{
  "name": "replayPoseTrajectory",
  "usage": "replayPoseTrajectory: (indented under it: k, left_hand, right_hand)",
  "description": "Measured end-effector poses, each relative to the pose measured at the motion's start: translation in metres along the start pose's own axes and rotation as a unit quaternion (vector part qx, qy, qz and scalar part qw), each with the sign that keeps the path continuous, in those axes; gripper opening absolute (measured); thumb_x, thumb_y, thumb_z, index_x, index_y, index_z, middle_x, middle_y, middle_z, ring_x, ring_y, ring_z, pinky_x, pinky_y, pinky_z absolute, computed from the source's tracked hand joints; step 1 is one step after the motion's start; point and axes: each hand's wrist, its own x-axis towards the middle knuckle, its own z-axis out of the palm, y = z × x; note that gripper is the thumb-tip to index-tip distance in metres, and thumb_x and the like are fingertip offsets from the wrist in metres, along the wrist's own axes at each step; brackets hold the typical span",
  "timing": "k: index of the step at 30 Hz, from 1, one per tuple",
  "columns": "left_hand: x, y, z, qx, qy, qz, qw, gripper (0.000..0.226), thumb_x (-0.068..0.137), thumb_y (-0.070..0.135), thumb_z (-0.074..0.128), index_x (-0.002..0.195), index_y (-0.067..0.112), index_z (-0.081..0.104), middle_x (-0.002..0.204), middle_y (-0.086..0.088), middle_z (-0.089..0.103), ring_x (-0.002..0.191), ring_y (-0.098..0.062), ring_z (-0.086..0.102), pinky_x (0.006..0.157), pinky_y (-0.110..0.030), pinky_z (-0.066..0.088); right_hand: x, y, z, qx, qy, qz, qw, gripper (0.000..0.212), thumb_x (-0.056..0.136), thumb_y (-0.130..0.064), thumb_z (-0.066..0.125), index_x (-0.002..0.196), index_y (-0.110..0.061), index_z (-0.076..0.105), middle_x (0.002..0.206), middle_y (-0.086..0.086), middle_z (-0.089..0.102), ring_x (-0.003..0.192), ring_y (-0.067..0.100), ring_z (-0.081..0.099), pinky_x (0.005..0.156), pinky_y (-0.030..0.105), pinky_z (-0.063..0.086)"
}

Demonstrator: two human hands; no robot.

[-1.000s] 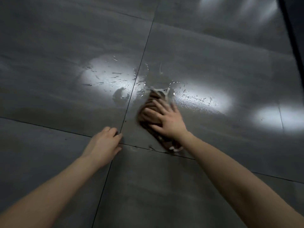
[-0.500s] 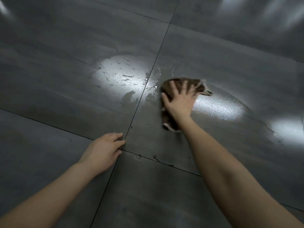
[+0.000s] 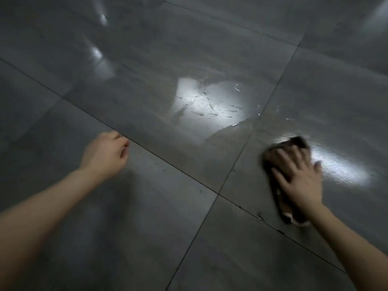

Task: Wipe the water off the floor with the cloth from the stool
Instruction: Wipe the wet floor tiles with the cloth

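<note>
My right hand lies flat with spread fingers on a dark brown cloth, pressing it to the grey tiled floor at the right. The cloth sticks out beyond my fingertips and under my wrist, where a pale edge shows. A patch of water with drops and streaks glistens on the tile to the upper left of the cloth, across a grout line. My left hand hovers at the left near a grout line, fingers loosely curled, holding nothing. The stool is out of view.
Large grey glossy floor tiles with dark grout lines fill the view. Bright light reflections lie on the floor right of the cloth and at the upper left. A small chip marks the grout line near my right wrist.
My right hand has dragged the cloth back toward me and to the right, away from the water patch. The view has swung to the left. My left hand has curled a little.
</note>
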Motion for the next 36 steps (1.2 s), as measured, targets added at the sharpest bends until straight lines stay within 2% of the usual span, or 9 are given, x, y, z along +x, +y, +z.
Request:
replayPoseTrajectory:
  k: [2,4,9,13,16,21,25,29,36]
  left_hand:
    - [0.004,-0.028,0.004,-0.011,0.006,-0.051,0.999,0.016,0.078,0.007,0.060,0.090,0.000,0.068,0.090,-0.027,0.063,0.088,-0.045,0.058,0.074,-0.047,0.052]
    - [0.008,-0.050,0.009,-0.014,0.005,-0.105,0.994,0.019,0.080,0.008,0.059,0.095,0.000,0.067,0.095,-0.028,0.061,0.095,-0.045,0.056,0.078,-0.046,0.049]
    - [0.024,-0.094,-0.001,0.090,-0.122,-0.009,0.988,0.030,0.085,0.019,0.051,0.113,0.011,0.060,0.110,-0.018,0.058,0.105,-0.036,0.051,0.083,-0.040,0.050]
    - [0.042,-0.117,-0.024,0.159,-0.166,0.088,0.969,0.034,0.087,0.028,0.045,0.119,0.019,0.055,0.118,-0.009,0.057,0.109,-0.028,0.049,0.087,-0.034,0.047]
    - [0.042,-0.138,-0.026,0.122,-0.146,0.094,0.977,0.032,0.088,0.030,0.048,0.116,0.017,0.058,0.115,-0.011,0.059,0.108,-0.030,0.050,0.087,-0.036,0.048]
    - [0.030,-0.187,0.010,-0.074,-0.102,-0.130,0.983,0.041,0.086,0.033,0.057,0.121,0.012,0.057,0.126,-0.020,0.055,0.117,-0.040,0.046,0.101,-0.041,0.039]
    - [0.019,-0.218,0.055,-0.113,-0.118,-0.227,0.960,0.052,0.088,0.034,0.052,0.134,0.010,0.045,0.140,-0.026,0.043,0.128,-0.045,0.039,0.109,-0.045,0.034]
    - [0.025,-0.233,0.074,-0.128,-0.074,-0.213,0.966,0.048,0.092,0.025,0.047,0.135,0.004,0.044,0.141,-0.028,0.041,0.131,-0.044,0.036,0.113,-0.044,0.027]
    - [0.042,-0.246,0.089,-0.175,0.049,-0.224,0.958,0.048,0.086,0.023,0.034,0.118,-0.002,0.058,0.127,-0.026,0.056,0.116,-0.044,0.050,0.102,-0.050,0.040]
  right_hand:
    - [0.037,-0.019,-0.007,0.027,-0.007,0.192,0.981,0.081,0.078,-0.072,0.018,0.148,-0.033,0.027,0.158,0.017,0.019,0.145,0.040,0.010,0.114,0.063,0.007]
    - [0.067,-0.080,0.000,0.034,-0.020,0.207,0.978,0.083,0.077,-0.072,0.016,0.150,-0.032,0.022,0.158,0.022,0.011,0.144,0.047,0.004,0.115,0.063,0.002]
    - [0.051,-0.290,0.043,0.027,-0.041,-0.155,0.987,0.073,0.078,-0.072,0.024,0.144,-0.041,0.031,0.157,0.020,0.020,0.144,0.048,0.007,0.115,0.062,-0.004]
    - [-0.032,-0.357,0.058,0.026,-0.108,-0.438,0.892,0.064,0.084,-0.068,0.041,0.142,-0.041,0.036,0.157,0.015,0.024,0.145,0.043,0.009,0.115,0.063,-0.001]
    - [-0.021,-0.318,0.057,-0.001,-0.110,-0.526,0.843,0.063,0.083,-0.065,0.044,0.141,-0.041,0.035,0.156,0.008,0.030,0.146,0.034,0.017,0.115,0.062,0.008]
    - [0.114,-0.237,0.031,-0.033,-0.030,-0.193,0.980,0.069,0.081,-0.075,0.023,0.145,-0.049,0.016,0.155,0.008,0.032,0.144,0.029,0.020,0.109,0.066,0.022]
    - [0.183,-0.302,0.028,-0.019,-0.034,0.042,0.998,0.076,0.083,-0.076,0.025,0.149,-0.041,0.016,0.160,0.017,0.010,0.145,0.043,0.003,0.114,0.064,0.004]
    - [0.133,-0.448,0.065,-0.003,-0.032,-0.220,0.975,0.071,0.083,-0.070,0.039,0.146,-0.040,0.028,0.157,0.019,0.019,0.144,0.047,0.008,0.115,0.063,0.001]
    - [0.016,-0.429,0.069,-0.014,-0.145,-0.623,0.768,0.067,0.083,-0.063,0.049,0.144,-0.041,0.031,0.159,0.006,0.022,0.148,0.033,0.008,0.117,0.059,0.008]
